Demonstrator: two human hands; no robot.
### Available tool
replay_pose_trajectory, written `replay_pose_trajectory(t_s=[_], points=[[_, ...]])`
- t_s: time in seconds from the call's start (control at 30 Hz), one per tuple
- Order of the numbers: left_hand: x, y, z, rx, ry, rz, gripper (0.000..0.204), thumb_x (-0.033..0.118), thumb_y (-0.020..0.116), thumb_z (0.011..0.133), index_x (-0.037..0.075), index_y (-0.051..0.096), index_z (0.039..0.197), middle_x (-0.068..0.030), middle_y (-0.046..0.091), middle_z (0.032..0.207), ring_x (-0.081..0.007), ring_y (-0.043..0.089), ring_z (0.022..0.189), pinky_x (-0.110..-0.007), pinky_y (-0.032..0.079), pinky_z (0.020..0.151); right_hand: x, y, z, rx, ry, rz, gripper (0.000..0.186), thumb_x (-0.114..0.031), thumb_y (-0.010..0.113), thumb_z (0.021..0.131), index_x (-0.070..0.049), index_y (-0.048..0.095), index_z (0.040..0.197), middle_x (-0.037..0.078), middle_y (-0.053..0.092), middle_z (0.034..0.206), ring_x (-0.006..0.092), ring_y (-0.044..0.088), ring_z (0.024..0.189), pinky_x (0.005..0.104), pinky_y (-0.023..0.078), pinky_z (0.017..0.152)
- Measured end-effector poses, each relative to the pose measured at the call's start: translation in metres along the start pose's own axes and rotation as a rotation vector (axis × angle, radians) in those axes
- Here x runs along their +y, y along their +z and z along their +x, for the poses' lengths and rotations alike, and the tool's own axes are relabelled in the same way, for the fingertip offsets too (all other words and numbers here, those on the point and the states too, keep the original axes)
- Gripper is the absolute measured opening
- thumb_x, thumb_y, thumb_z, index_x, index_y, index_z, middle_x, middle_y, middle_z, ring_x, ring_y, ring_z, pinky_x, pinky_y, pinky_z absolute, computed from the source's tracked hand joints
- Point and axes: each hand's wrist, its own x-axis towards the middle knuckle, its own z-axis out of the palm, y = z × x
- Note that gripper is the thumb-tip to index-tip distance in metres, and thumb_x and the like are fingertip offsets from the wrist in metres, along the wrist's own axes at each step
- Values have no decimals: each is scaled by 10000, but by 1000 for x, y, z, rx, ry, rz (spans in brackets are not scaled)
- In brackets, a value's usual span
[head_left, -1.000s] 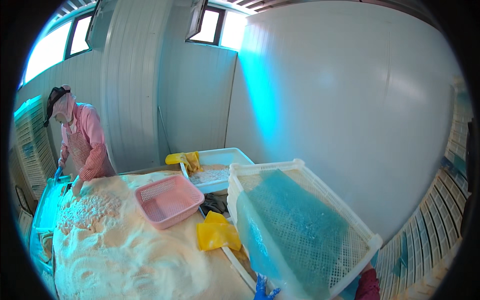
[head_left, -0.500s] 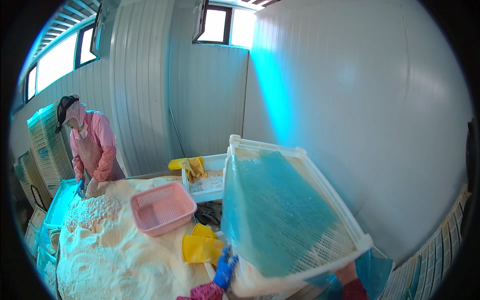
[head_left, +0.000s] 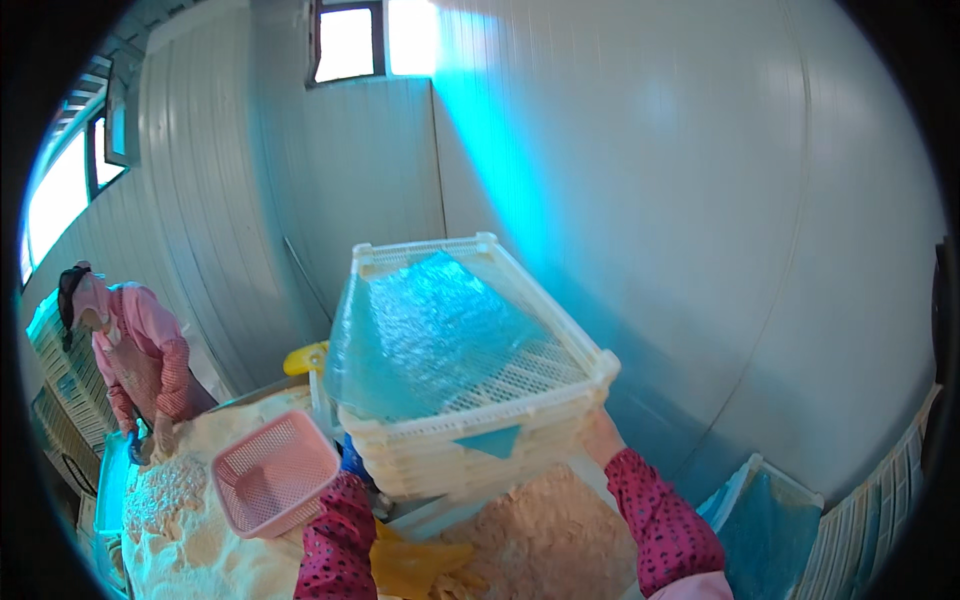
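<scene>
The bare right hand (head_left: pixel 602 438) grips the near right corner of a stack of white lattice plastic trays (head_left: pixel 420 460), a translucent blue sheet (head_left: pixel 440 310) on top. At its left side, the blue-gloved left hand (head_left: pixel 352 460) is mostly hidden; I can't tell its grip.

The left sleeve (head_left: pixel 338 548) and the right sleeve (head_left: pixel 662 520) are deep pink, sprinkled with small dark spots; their cloth looks loose and wrinkled, and the right one narrows toward its cuff; behind that sleeve shows a plain, pale pink garment (head_left: pixel 695 588); the left hand (head_left: pixel 351 461), mostly hidden, wears a blue glove (head_left: pixel 349 456).
</scene>
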Motion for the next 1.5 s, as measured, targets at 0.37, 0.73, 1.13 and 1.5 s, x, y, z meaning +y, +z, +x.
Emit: replay_pose_trajectory(t_s=[0.37,0.73,1.13,1.5], points=[[-12,-57,-35,100,46,-12,358,292,451,961,76,461,1247,-45,572,1128,-198,557,1019,-332,473,868,-20,64,-5,353,-105,-293,628,-545,388,928,-94,378,1365,55,446,1345,197,429,1213,355,337,1003],[12,-135,-185,112,-221,1549,457,84,586,852,-9,472,1284,-105,582,1174,-237,552,1069,-336,422,947,18,111,-152,-199,62,-566,399,-334,518,936,-24,547,1185,16,575,1064,104,520,966,253,423,858],[72,-6,-245,130,-299,1023,486,143,746,748,-52,561,1153,-109,626,1066,-185,585,1001,-297,446,911,9,109,-263,-632,340,-507,387,-237,488,960,19,501,1251,70,604,1112,129,560,1025,262,431,907],[23,123,-392,343,-184,-104,290,79,580,856,4,542,1134,-92,625,1078,-208,611,1000,-319,490,883,15,121,-376,-561,192,-446,344,-215,484,964,20,532,1211,65,610,1106,131,567,1018,260,430,917]])
